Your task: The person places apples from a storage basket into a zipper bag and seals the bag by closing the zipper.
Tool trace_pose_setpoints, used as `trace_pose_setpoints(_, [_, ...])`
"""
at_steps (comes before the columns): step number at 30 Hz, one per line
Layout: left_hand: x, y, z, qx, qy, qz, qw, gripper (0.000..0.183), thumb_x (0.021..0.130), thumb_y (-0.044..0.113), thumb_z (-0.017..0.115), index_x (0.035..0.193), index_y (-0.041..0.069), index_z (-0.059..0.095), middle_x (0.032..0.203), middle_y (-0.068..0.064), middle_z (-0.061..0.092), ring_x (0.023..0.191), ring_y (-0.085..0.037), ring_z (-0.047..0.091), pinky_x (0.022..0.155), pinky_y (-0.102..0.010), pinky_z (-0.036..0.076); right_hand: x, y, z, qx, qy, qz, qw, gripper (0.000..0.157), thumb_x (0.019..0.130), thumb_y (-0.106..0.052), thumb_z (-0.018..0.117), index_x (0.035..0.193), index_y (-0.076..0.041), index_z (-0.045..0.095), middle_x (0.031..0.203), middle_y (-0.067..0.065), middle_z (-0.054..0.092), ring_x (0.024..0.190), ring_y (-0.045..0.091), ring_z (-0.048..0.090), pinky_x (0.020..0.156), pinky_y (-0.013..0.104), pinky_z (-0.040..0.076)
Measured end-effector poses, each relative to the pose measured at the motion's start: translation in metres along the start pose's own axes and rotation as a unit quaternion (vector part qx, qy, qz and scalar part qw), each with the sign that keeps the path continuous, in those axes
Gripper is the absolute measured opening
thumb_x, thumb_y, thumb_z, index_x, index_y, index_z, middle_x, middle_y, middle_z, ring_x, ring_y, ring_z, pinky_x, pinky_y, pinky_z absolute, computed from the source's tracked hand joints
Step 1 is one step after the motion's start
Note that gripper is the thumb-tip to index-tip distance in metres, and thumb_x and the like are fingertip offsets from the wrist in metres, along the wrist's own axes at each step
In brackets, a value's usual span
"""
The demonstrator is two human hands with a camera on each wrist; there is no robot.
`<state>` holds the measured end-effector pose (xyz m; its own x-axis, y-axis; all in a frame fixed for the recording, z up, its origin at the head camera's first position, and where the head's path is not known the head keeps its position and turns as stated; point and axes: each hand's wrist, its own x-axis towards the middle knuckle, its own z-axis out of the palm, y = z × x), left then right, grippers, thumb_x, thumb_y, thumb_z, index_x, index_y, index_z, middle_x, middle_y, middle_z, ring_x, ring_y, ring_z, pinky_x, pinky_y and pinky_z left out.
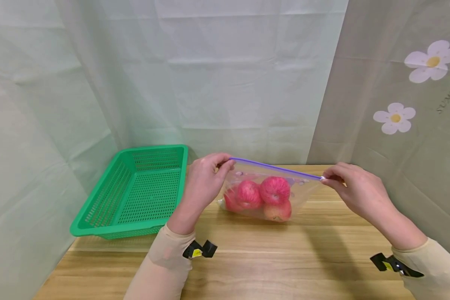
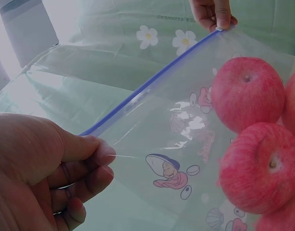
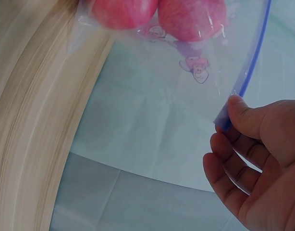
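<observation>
A clear zip bag (image 1: 243, 174) with printed cartoon figures holds several red apples (image 1: 275, 190). Its blue zip strip (image 1: 275, 168) runs taut between both hands, sloping down to the right in the head view. My left hand (image 1: 206, 177) pinches the left top corner between thumb and forefinger; the left wrist view shows the other fingers loosely bent below. At the opposite end my right hand (image 1: 354, 187) pinches the strip's corner, where a small white slider (image 1: 322, 178) shows at the fingertips. The apples bunch together in the lower part of the bag.
A green plastic basket (image 1: 129, 230) with slotted walls stands to the left on the wooden table (image 1: 255, 266), beside my left forearm. Pale green cloth (image 1: 225, 83) hangs behind the table, and a grey-brown cloth with white flowers (image 1: 395, 118) hangs at the right.
</observation>
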<state>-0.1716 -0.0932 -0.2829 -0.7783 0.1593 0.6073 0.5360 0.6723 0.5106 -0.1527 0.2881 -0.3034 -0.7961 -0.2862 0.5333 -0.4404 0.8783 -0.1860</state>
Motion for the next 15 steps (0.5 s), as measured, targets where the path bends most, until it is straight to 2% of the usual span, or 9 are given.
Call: trace_pose_setpoints(15, [-0.0027,-0.0048,-0.0054,0.003,-0.003,-0.006,1.0000,0.011,0.107,0.014,0.076,0.107,0.007,0.085,0.093,-0.002,0.081,0.078,-0.018,0.070,0.066,-0.036,0.052,0.0001,-0.0001,0.0031,0.002,-0.008,-0.008,1.000,0.016,0.091,-0.015,0.092,0.098,-0.022,0.079,0.094,-0.007,0.073,0.080,0.017,0.062,0.062,0.041,0.048])
